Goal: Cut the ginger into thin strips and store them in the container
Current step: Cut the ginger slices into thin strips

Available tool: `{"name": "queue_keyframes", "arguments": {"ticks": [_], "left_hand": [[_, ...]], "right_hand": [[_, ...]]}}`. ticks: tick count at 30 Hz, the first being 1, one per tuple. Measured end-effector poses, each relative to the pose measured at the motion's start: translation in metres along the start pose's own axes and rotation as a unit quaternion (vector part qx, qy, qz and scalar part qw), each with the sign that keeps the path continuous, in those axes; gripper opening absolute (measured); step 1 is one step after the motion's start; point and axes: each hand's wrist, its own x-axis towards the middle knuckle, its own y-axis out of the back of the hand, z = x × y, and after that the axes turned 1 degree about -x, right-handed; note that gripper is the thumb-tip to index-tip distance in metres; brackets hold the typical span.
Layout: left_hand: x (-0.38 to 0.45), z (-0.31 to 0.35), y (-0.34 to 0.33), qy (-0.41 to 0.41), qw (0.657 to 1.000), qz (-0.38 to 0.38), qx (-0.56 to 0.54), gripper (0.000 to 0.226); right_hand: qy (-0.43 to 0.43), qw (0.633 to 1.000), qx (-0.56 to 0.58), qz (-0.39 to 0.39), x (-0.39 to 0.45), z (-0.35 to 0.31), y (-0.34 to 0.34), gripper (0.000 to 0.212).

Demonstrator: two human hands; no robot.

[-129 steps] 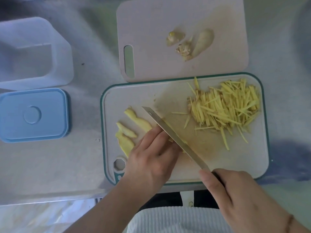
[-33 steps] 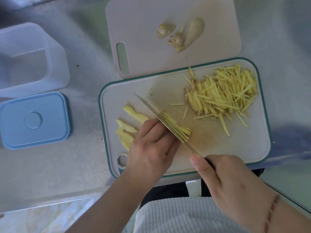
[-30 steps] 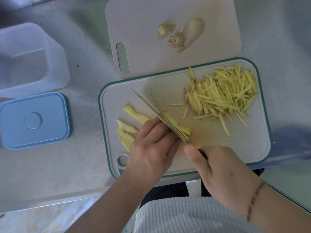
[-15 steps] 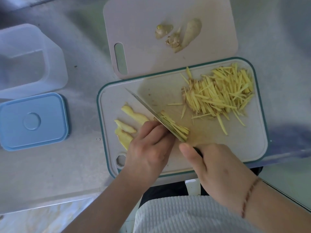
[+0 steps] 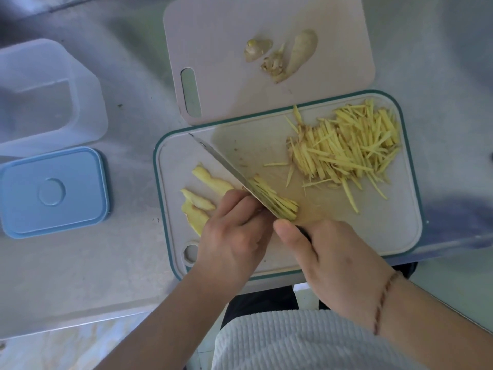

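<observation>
Slicing ginger beside my knuckles on the teal-rimmed white cutting board (image 5: 394, 236).

My left hand (image 5: 234, 233) curls over a ginger slab, hidden beneath it, to guide the steel knife (image 5: 229, 169) my right hand (image 5: 333, 260) grips; fresh strips (image 5: 277, 202) lean on the blade, the yellow strip pile (image 5: 346, 153) at the board's far right corner, uncut slices (image 5: 202, 198) kept left, clear plastic container (image 5: 45, 94) waiting well left.

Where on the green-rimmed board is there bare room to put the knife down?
Bare: the green-rimmed board's near right corner, below the strip pile; also its far left corner beyond the knife. Crowded: slices and both hands along the near left.
</observation>
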Motion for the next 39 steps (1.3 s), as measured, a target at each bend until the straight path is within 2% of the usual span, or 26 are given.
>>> {"name": "queue_keyframes", "arguments": {"ticks": [7, 13, 18, 21, 24, 27, 30, 32, 36, 39], "left_hand": [[0.000, 0.000, 0.000, 0.004, 1.000, 0.002, 0.002, 0.018], [0.001, 0.001, 0.000, 0.010, 1.000, 0.009, -0.012, 0.027], [0.003, 0.001, 0.002, 0.015, 1.000, 0.003, -0.010, 0.012], [0.003, 0.002, 0.004, 0.011, 1.000, -0.006, -0.010, 0.018], [0.006, 0.003, 0.006, 0.011, 1.000, -0.011, -0.017, 0.022], [0.008, 0.003, 0.008, 0.013, 0.999, -0.004, -0.033, 0.035], [0.010, 0.003, 0.010, 0.029, 0.998, 0.005, -0.050, 0.028], [0.009, 0.002, 0.011, 0.042, 0.997, 0.013, -0.064, 0.032], [0.004, 0.002, 0.013, 0.043, 0.997, -0.007, -0.062, 0.027], [0.009, 0.003, 0.013, 0.040, 0.997, -0.004, -0.061, 0.028]], "right_hand": [[-0.042, 0.998, -0.042, -0.005, -0.024, 0.010, 0.004, 0.074], [-0.001, 1.000, -0.016, -0.019, 0.003, -0.005, 0.005, 0.065], [-0.029, 0.999, -0.020, -0.014, -0.026, 0.010, 0.003, 0.075], [-0.041, 0.999, -0.029, -0.018, -0.026, 0.013, 0.002, 0.075], [-0.022, 0.999, -0.028, -0.022, -0.008, 0.005, 0.003, 0.068], [0.004, 1.000, -0.018, -0.017, 0.003, -0.004, 0.002, 0.067], [0.001, 1.000, 0.002, -0.013, -0.009, 0.002, 0.003, 0.069], [-0.013, 1.000, 0.000, -0.011, -0.022, 0.010, 0.004, 0.071], [-0.033, 0.999, -0.016, -0.028, -0.033, 0.018, -0.001, 0.075], [-0.029, 0.999, -0.041, -0.006, -0.028, 0.017, 0.003, 0.076]]}}
